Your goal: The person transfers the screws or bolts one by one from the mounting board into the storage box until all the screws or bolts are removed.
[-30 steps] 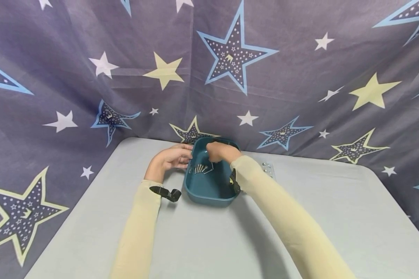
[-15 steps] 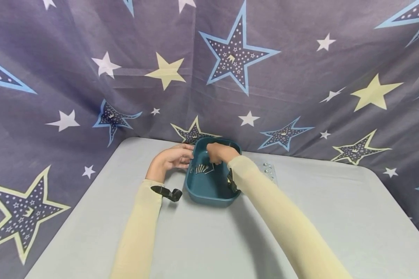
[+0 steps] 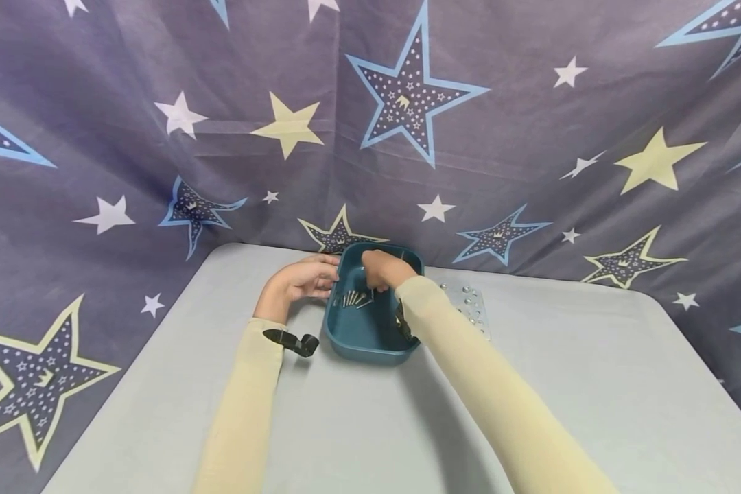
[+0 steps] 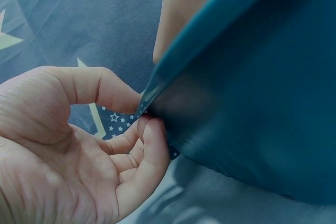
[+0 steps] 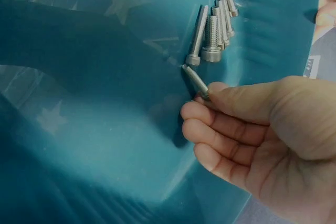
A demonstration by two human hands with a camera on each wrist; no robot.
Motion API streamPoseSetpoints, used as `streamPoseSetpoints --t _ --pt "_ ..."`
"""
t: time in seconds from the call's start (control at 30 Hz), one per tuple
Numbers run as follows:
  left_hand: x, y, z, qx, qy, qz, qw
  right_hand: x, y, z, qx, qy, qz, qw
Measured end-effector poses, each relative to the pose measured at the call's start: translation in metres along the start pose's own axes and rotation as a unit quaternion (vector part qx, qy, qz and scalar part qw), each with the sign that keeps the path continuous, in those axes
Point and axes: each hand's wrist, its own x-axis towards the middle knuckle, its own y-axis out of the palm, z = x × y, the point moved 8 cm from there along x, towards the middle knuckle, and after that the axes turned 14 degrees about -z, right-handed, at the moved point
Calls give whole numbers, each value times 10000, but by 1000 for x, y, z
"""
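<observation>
A teal plastic bin (image 3: 370,351) stands at the table's far side. My left hand (image 3: 305,278) holds its left rim, thumb and fingertips pinching the edge (image 4: 152,93) in the left wrist view. Inside the bin is my right hand (image 3: 384,269). In the right wrist view, its thumb and index finger pinch a metal bolt (image 5: 196,81), whose head is hidden by the fingers. Just beyond the held bolt, several socket-head bolts (image 5: 212,38) lie side by side on the bin floor, one thicker than the others.
A clear plate with shiny round studs (image 3: 472,302) lies on the table right of the bin, partly covered by the right sleeve. A star-patterned curtain (image 3: 519,171) hangs close behind the bin. The pale tabletop (image 3: 346,425) stretches out in front.
My right wrist and forearm have shifted slightly left, uncovering more of the clear plate. The left hand keeps its place on the rim, and the bolts in the bin lie as before.
</observation>
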Motion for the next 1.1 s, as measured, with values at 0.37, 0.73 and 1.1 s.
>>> streamPoseSetpoints --t 0.37,0.73,1.1 --pt "-3 0 -2 65 6 -8 10000 2 3 1 -325 359 63 9988" --pt "-2 0 -3 81 42 -5 10000 5 2 11 -718 29 -274 9970" --pt "-6 3 -4 105 49 22 9999 7 5 10 -884 106 -385 9953"
